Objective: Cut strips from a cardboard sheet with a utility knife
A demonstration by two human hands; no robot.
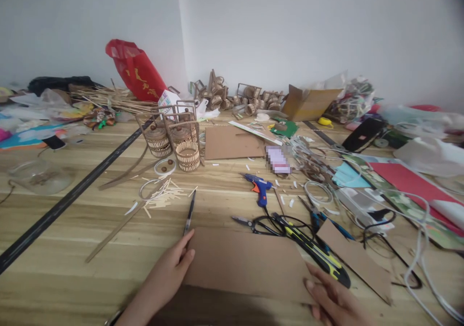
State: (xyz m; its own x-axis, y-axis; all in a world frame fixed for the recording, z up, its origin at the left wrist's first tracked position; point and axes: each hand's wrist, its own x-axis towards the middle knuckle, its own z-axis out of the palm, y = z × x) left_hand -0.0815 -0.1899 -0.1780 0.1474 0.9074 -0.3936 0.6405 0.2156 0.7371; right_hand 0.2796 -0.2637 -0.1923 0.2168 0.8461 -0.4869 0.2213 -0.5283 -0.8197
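Note:
A brown cardboard piece (246, 263) is held between both hands, low over the front of the wooden table. My left hand (177, 263) grips its left edge, thumb on top. At its lower right corner, my right hand (329, 294) pinches the edge with thumb and fingers. A black pen (190, 212) lies just beyond my left fingertips. Behind the cardboard are black-handled scissors (253, 223) and a blue glue gun (260, 188). The yellow and black utility knife (313, 248) rests beside the cardboard's right side, near a narrower cardboard strip (357, 261).
Small wooden sticks (165, 195) lie left of centre, before slatted miniature baskets (187, 157). Another cardboard sheet (232, 142) lies farther back. A power strip (362, 207) and loose white cables are at right. A glass bowl (39, 176) stands at left.

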